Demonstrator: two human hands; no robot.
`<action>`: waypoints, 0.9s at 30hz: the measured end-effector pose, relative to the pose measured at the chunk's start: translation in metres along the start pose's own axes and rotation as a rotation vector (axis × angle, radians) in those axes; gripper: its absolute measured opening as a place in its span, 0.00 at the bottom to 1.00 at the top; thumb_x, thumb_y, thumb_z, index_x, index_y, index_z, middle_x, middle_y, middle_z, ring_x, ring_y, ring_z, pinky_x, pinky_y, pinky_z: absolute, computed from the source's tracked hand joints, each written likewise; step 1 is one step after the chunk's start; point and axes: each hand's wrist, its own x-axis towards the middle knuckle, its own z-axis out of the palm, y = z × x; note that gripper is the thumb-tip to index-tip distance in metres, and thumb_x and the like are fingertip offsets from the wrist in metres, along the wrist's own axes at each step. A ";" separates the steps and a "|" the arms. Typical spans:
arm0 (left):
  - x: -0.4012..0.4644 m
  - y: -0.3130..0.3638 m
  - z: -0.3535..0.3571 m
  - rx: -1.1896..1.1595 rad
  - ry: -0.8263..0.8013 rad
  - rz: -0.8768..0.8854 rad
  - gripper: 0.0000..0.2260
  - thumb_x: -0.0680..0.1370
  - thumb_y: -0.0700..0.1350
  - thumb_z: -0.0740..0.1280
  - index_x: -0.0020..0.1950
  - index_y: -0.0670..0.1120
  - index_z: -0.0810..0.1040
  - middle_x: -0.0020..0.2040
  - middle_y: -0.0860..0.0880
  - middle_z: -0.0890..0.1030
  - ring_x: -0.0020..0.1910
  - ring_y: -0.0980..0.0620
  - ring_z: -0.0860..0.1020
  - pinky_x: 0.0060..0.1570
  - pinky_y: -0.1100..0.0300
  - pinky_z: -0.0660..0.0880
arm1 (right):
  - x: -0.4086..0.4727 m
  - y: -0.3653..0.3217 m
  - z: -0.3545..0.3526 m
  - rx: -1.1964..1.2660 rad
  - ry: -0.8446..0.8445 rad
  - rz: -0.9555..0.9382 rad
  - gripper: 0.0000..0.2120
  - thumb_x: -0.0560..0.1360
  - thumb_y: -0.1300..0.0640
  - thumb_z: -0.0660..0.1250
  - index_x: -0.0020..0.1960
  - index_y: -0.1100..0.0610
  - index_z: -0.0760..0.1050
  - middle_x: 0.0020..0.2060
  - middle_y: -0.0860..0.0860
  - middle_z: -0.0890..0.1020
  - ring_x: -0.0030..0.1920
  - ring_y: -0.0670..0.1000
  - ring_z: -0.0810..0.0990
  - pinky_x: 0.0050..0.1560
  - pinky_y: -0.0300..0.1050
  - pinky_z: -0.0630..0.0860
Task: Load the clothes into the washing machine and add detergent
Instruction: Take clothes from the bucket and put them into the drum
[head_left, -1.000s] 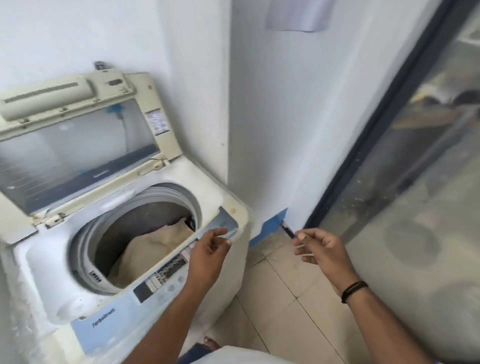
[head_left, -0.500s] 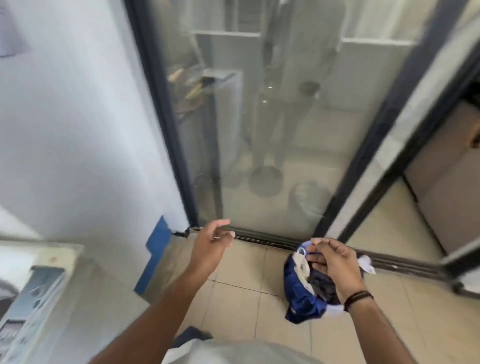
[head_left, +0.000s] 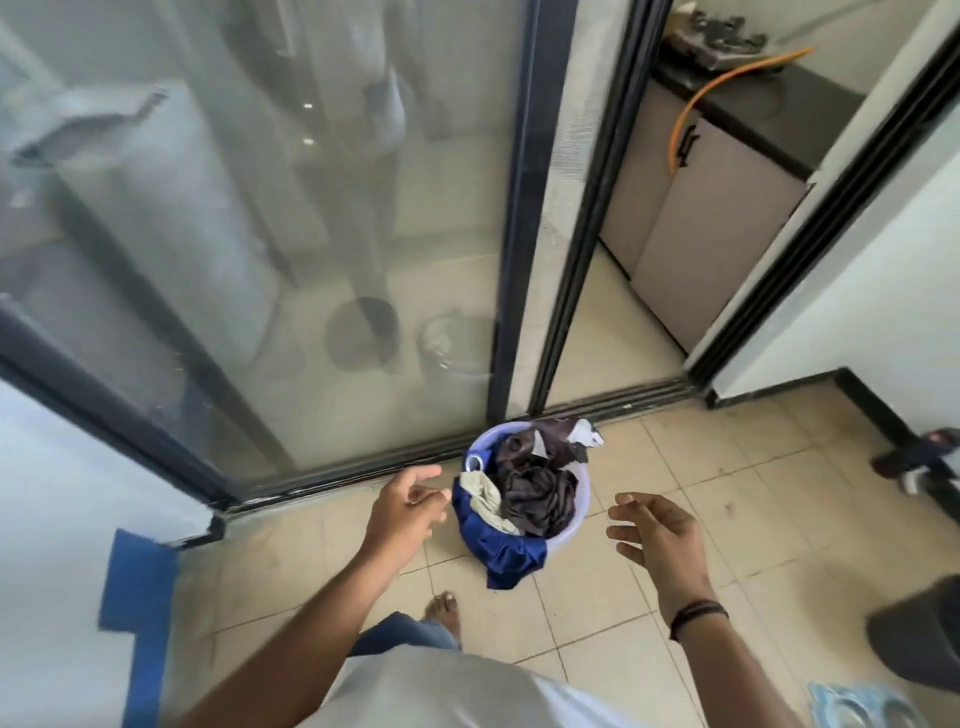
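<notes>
My left hand (head_left: 402, 506) is in the lower middle of the frame, held out above the floor, fingers loosely spread and holding nothing. My right hand (head_left: 657, 532) is to its right, also spread wide with relaxed fingers, palm turned inward, holding nothing. A dark band (head_left: 696, 616) sits on my right wrist.

Between the two hands, slightly higher in the frame, a pale lilac basin (head_left: 581, 501) stands on the tiled floor (head_left: 727, 467), close against the track of the sliding glass door (head_left: 260, 234). The clothes (head_left: 537, 493) are heaped inside it: dark brown fabric on top, a cream piece at the left, and a blue garment (head_left: 511, 558) draped over the near rim and hanging down to the tiles. Neither hand touches the basin or the clothes; the left hand appears just beside the basin's left edge, the right hand is apart from it.

My bare foot (head_left: 444, 613) is on the tiles below the basin. Blue tape (head_left: 137, 587) marks the wall at lower left. In the upper right, through the doorway, a cabinet (head_left: 711, 228) with an orange hose (head_left: 727, 85) is visible. The washing machine is out of frame.
</notes>
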 end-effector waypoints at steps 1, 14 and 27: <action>0.012 0.002 0.005 0.000 -0.009 -0.007 0.11 0.78 0.42 0.71 0.59 0.53 0.79 0.44 0.49 0.85 0.40 0.50 0.85 0.39 0.56 0.77 | 0.005 -0.003 0.001 -0.020 0.009 0.006 0.06 0.79 0.63 0.65 0.47 0.59 0.81 0.39 0.54 0.85 0.37 0.54 0.81 0.40 0.45 0.74; 0.152 -0.053 0.061 0.224 -0.181 -0.194 0.10 0.76 0.44 0.71 0.57 0.53 0.80 0.42 0.45 0.84 0.41 0.47 0.83 0.44 0.54 0.78 | 0.105 0.023 0.062 -0.214 0.022 0.173 0.05 0.79 0.64 0.66 0.48 0.60 0.81 0.38 0.53 0.84 0.34 0.53 0.81 0.37 0.45 0.73; 0.259 -0.253 0.131 0.383 -0.271 -0.540 0.10 0.75 0.46 0.72 0.55 0.57 0.80 0.48 0.48 0.86 0.43 0.48 0.84 0.48 0.56 0.80 | 0.314 0.262 0.115 -0.767 -0.201 0.477 0.10 0.66 0.51 0.63 0.37 0.55 0.80 0.38 0.55 0.84 0.43 0.61 0.83 0.47 0.55 0.81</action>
